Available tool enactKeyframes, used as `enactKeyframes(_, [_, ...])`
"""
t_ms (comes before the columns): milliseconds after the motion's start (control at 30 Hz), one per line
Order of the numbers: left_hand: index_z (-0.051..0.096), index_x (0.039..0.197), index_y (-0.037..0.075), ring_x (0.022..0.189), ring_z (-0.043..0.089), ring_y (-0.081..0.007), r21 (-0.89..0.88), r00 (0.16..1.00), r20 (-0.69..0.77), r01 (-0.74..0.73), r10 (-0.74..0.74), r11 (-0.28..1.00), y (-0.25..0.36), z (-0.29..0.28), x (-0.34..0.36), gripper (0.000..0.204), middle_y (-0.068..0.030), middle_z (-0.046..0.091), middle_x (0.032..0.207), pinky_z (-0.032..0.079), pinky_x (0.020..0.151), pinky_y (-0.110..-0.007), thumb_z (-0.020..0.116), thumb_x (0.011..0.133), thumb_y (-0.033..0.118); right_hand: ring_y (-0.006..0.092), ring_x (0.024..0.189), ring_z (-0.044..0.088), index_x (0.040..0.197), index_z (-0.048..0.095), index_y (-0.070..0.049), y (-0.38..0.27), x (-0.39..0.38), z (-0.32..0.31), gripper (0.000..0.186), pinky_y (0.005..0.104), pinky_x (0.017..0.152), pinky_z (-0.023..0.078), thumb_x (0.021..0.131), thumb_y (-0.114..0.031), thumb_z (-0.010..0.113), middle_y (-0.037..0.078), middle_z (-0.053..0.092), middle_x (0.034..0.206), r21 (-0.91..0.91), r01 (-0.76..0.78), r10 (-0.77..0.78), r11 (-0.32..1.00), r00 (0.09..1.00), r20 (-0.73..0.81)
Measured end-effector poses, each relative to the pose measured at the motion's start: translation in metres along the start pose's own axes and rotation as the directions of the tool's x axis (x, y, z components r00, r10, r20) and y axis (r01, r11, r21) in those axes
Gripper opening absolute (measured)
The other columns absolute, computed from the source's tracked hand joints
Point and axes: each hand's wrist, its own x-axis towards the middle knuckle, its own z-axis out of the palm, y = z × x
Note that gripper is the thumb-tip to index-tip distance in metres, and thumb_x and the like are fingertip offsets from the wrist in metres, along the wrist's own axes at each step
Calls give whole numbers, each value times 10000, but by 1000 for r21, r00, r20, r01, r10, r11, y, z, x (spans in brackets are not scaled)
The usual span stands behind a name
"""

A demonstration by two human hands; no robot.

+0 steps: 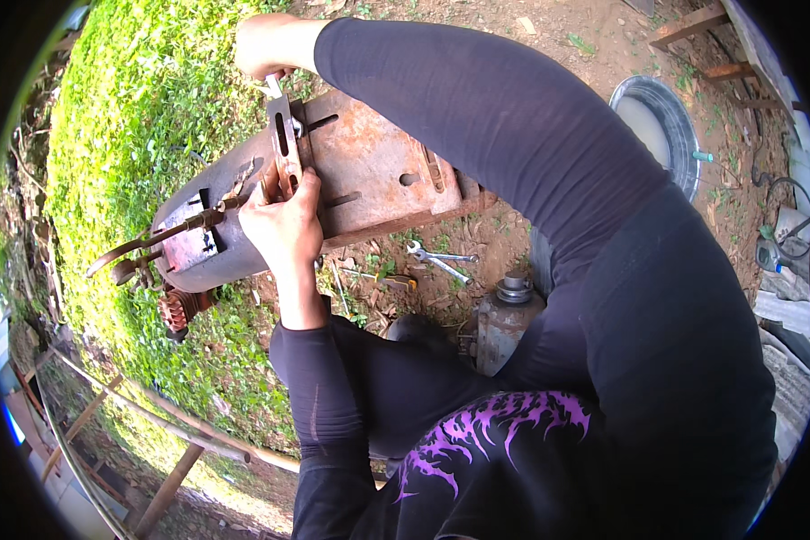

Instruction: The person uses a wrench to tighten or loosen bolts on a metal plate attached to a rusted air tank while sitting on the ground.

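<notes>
A slotted metal bracket [285, 139] stands across the rusty mounting plate [378, 153] on top of a grey cylindrical tank [234, 171]. My left hand [286, 220] is closed on the bracket's near end, thumb and fingers pinching it. At the far end my right hand [268, 45] is closed, its fingers mostly hidden behind the wrist. A short shiny metal piece [274, 87], perhaps part of a wrench, sticks out below it against the bracket. A bolt [298, 127] shows beside the bracket. Slots and a hole are cut in the plate.
A rusty pipe [153, 238] with fittings runs off the tank's left end. Wrenches [439, 261] and a yellow-black tool [400, 282] lie on the ground. A grey motor-like part [508, 319] stands by my legs. A bucket [657, 126] with pale liquid is at the right.
</notes>
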Motion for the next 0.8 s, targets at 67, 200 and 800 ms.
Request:
enactKeyframes(67, [720,1036,-60,756,585,-72,4,1000,7,-15,15,1000,1,-1,-1,267,-22,709,861,483,741,-254,724,807,77,240,696,688,869,749,-27,16,-4,1,210,422,624,546,845,-82,548,160,718,836,64,-8,6,998,1000,31])
enactKeyframes(200, [720,1034,-64,760,587,-78,9,1000,14,16,-17,1000,-6,-4,-1,276,-37,714,869,484,745,-257,730,803,86,191,619,650,835,746,-67,47,-28,-1,198,392,573,528,872,-121,559,123,708,754,336,-95,55,937,990,129])
enactKeyframes(800, [724,1028,-76,725,578,-86,1,1000,-6,-8,8,1000,-8,-1,0,266,-46,715,849,480,698,-266,746,819,87,352,870,724,907,743,-27,11,-167,-21,183,464,746,591,821,-106,602,188,734,924,-191,134,-173,972,963,-208])
